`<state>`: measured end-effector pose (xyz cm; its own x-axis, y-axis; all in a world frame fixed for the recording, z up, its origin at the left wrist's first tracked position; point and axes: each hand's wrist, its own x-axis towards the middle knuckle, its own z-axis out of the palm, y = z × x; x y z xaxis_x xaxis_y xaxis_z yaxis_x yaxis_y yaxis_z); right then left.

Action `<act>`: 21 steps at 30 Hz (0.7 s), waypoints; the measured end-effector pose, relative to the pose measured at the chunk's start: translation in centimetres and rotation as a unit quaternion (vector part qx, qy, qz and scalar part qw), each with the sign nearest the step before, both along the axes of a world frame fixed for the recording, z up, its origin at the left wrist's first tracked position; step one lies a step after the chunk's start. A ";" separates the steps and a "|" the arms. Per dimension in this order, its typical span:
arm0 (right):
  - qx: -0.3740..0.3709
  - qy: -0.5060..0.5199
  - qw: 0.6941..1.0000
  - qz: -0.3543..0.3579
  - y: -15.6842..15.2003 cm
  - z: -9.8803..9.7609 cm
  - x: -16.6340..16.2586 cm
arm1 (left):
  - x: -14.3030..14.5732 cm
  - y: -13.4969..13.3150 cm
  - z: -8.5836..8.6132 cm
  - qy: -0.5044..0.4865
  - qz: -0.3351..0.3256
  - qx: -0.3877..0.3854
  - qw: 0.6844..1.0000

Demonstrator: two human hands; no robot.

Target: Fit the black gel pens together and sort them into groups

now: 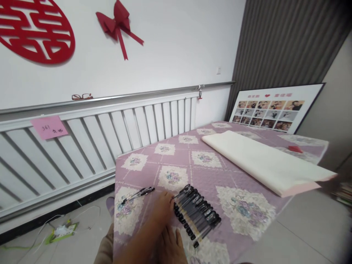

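Note:
A row of black-capped clear gel pens [196,211] lies side by side on the floral tablecloth. My left hand [164,206] reaches in from the lower left, its fingers curled together at the left end of the row, around a pen there. Below it, my right hand [172,246] rests on the cloth with its fingers stretched out, close to the lower ends of the pens. My left forearm covers part of it. A few loose pens [138,194] lie apart on the left side of the table.
The table [189,157] has a purple flowered cloth. A folded cream sheet [255,157] lies across its right side, near a small red piece [295,149]. Behind stand a white radiator [96,141] and a photo board [272,110]. A power strip [62,233] with cables lies on the floor.

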<state>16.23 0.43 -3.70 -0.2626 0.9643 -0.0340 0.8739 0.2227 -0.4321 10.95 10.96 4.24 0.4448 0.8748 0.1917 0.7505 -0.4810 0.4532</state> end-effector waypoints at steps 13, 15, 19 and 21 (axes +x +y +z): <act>0.004 0.042 0.997 0.062 0.5 -0.1 1.0 | 4.0 0.7 -0.7 0.066 -0.004 0.006 0.998; -0.015 0.045 0.997 0.054 0.4 0.3 0.8 | 3.7 0.5 -0.6 0.065 -0.013 0.011 0.998; -0.007 0.057 0.998 0.012 0.2 0.6 0.4 | 2.1 0.3 -0.9 0.051 -0.015 0.032 0.998; 0.001 0.061 0.998 0.003 0.2 0.6 0.4 | 0.5 0.7 -1.2 0.058 -0.003 0.047 0.997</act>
